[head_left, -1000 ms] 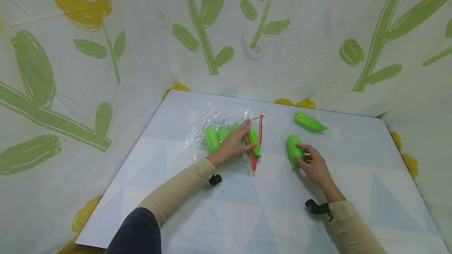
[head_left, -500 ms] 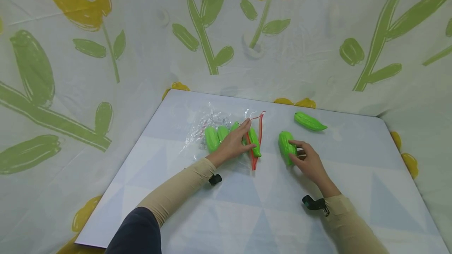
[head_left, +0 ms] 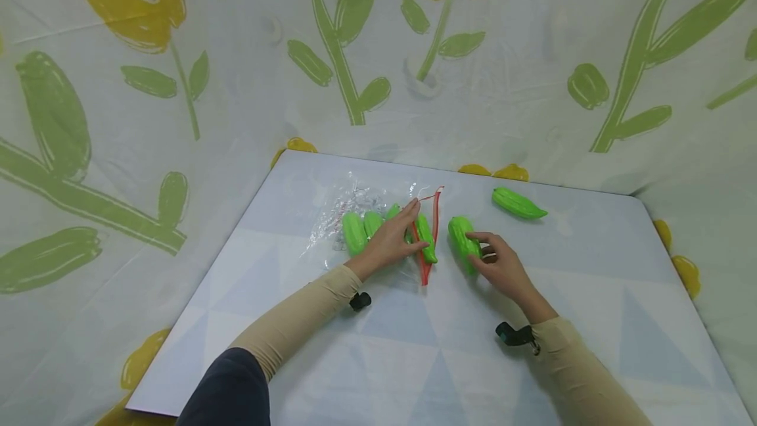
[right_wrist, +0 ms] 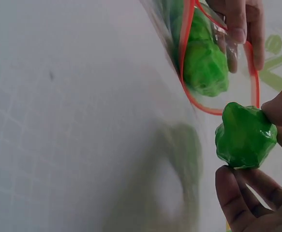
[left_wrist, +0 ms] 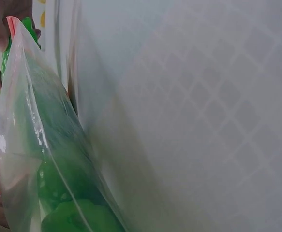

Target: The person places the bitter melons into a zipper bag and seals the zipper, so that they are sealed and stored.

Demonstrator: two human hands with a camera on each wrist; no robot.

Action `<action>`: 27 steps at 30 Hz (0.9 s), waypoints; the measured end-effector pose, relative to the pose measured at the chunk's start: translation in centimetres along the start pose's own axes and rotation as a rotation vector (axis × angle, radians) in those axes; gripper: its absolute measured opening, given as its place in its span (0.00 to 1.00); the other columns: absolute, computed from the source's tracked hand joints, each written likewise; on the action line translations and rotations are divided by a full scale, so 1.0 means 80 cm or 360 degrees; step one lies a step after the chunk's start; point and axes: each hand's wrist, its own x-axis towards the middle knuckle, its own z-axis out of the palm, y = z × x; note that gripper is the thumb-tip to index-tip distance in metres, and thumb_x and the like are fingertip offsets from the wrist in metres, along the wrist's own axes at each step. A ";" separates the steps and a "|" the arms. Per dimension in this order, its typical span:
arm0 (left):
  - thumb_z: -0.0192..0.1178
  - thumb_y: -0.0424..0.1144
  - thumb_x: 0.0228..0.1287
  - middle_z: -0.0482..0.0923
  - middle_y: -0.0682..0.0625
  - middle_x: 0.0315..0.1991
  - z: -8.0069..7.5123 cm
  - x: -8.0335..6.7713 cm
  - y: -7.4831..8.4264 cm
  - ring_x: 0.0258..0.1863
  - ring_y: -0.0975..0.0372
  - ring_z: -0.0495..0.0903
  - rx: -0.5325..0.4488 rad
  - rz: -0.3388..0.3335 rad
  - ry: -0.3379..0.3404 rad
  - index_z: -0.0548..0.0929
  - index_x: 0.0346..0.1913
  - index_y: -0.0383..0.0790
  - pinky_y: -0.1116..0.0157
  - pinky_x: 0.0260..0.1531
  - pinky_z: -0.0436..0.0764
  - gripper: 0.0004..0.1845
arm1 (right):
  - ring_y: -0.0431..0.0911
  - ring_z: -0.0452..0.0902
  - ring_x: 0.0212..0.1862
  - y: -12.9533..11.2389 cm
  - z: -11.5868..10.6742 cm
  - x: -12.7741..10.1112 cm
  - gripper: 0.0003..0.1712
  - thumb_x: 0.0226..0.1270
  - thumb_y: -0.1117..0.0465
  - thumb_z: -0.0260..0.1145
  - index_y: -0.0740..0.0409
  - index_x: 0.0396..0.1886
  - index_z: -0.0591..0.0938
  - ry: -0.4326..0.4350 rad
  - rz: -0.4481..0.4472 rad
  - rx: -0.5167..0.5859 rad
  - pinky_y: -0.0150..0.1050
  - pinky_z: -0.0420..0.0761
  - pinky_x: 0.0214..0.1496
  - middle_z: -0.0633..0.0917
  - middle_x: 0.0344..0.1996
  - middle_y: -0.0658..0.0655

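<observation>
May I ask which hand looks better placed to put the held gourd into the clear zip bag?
Probably the right: the right hand pinches the ridged green gourd just outside the red-edged opening of the clear zip bag. The left hand is at that opening, touching the bag.

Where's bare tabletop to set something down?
Bare: tabletop between the sleeves; right of the right hand, nearer than the loose green vegetable; left of the clear bag, to the tabletop's edge. Crowded: bag's red-rimmed mouth, with left hand and held vegetable close together.
</observation>
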 end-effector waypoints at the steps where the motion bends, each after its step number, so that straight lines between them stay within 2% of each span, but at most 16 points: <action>1: 0.62 0.57 0.57 0.38 0.58 0.74 0.000 0.000 0.000 0.71 0.61 0.49 0.0001 0.0001 0.0001 0.48 0.73 0.44 0.63 0.65 0.61 0.49 | 0.50 0.74 0.49 -0.001 0.001 0.000 0.27 0.63 0.54 0.64 0.46 0.61 0.71 -0.0012 -0.0017 0.0008 0.48 0.78 0.49 0.72 0.57 0.56; 11: 0.62 0.56 0.56 0.38 0.56 0.74 -0.005 0.000 0.002 0.70 0.58 0.52 -0.0005 0.0041 0.0030 0.48 0.73 0.41 0.61 0.64 0.63 0.49 | 0.47 0.75 0.47 -0.005 0.023 0.006 0.26 0.62 0.51 0.64 0.43 0.60 0.72 -0.0150 -0.0172 0.0078 0.46 0.79 0.48 0.73 0.56 0.52; 16: 0.62 0.57 0.56 0.40 0.56 0.74 -0.006 0.000 0.004 0.70 0.59 0.51 0.0000 0.0052 0.0040 0.49 0.73 0.41 0.60 0.65 0.61 0.48 | 0.47 0.76 0.45 -0.010 0.033 0.011 0.25 0.62 0.53 0.65 0.45 0.59 0.73 -0.0196 -0.0245 0.0127 0.44 0.79 0.47 0.75 0.55 0.51; 22: 0.61 0.56 0.57 0.42 0.52 0.74 -0.008 -0.002 0.005 0.70 0.59 0.51 -0.0008 0.0067 0.0041 0.49 0.73 0.40 0.61 0.64 0.63 0.48 | 0.46 0.76 0.46 -0.022 0.042 0.015 0.24 0.62 0.53 0.64 0.42 0.59 0.73 -0.0282 -0.0237 0.0127 0.43 0.79 0.48 0.75 0.55 0.49; 27: 0.62 0.55 0.57 0.43 0.50 0.74 -0.009 -0.004 0.006 0.70 0.58 0.52 -0.0021 0.0077 0.0045 0.49 0.73 0.39 0.60 0.64 0.63 0.48 | 0.47 0.76 0.46 -0.024 0.043 0.017 0.25 0.62 0.52 0.64 0.42 0.59 0.73 -0.0282 -0.0234 0.0113 0.44 0.79 0.48 0.74 0.55 0.49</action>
